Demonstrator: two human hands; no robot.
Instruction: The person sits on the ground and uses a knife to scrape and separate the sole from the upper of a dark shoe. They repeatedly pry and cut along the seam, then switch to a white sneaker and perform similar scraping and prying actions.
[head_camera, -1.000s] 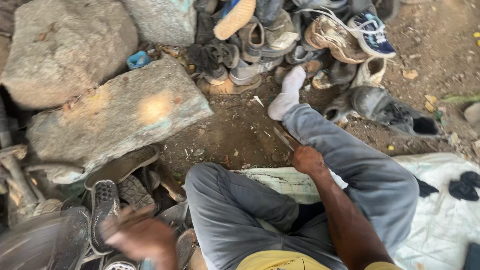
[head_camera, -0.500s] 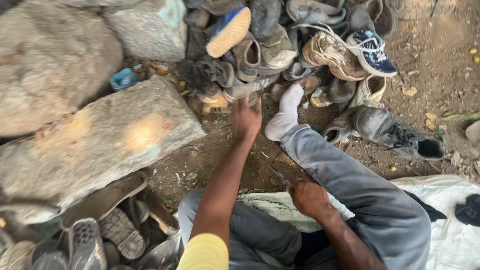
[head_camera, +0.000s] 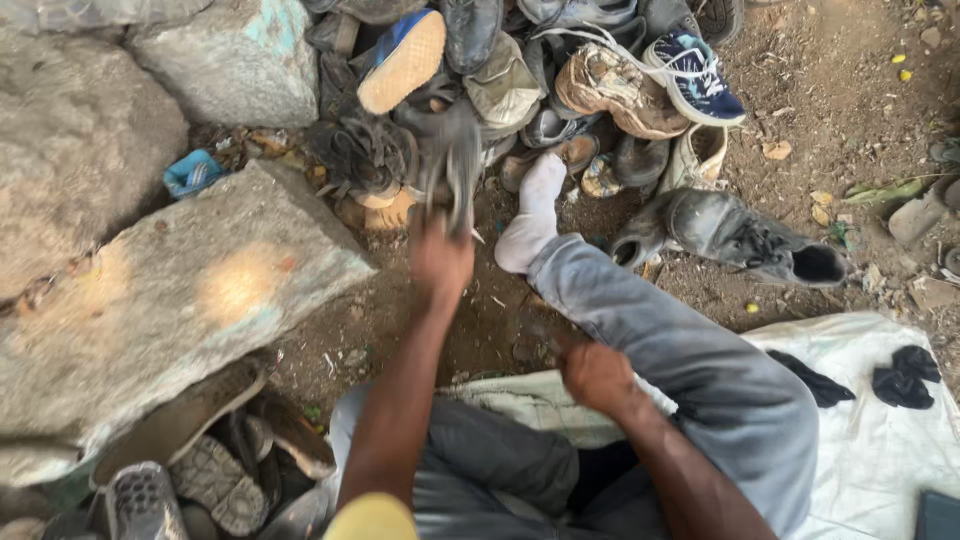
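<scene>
Dark shoe (head_camera: 452, 165), blurred by motion, gripped at its lower end by the left hand (head_camera: 440, 262), whose fingers are closed around it; the shoe points up toward the shoe pile (head_camera: 560, 80) and overlaps its near edge. Landmark: the large flat stone (head_camera: 170, 310) at the left of the view. The held shoe lies just right of the stone's upper right corner, above bare dirt ground (head_camera: 860, 90). The left forearm runs from the bottom of the view, right of the stone, up to the shoe. The right hand (head_camera: 597, 375) sits further right of the stone and lower than the left hand, resting beside the grey trouser leg (head_camera: 680, 360); its fingers are curled, and whether they hold anything cannot be told. The leg stretches away from the stone's level toward the pile, ending in a white sock (head_camera: 535, 215) just right of the held shoe. A black lace-up shoe (head_camera: 750, 240) lies right of the sock, well apart from the stone. A white sheet (head_camera: 880, 450) covers the ground at lower right, carrying scraps of black cloth (head_camera: 900, 375). Worn shoe soles (head_camera: 210, 480) lie below the stone's lower edge. A rounded boulder (head_camera: 235, 60) stands above the stone, with a blue scrap (head_camera: 192, 172) between them.
</scene>
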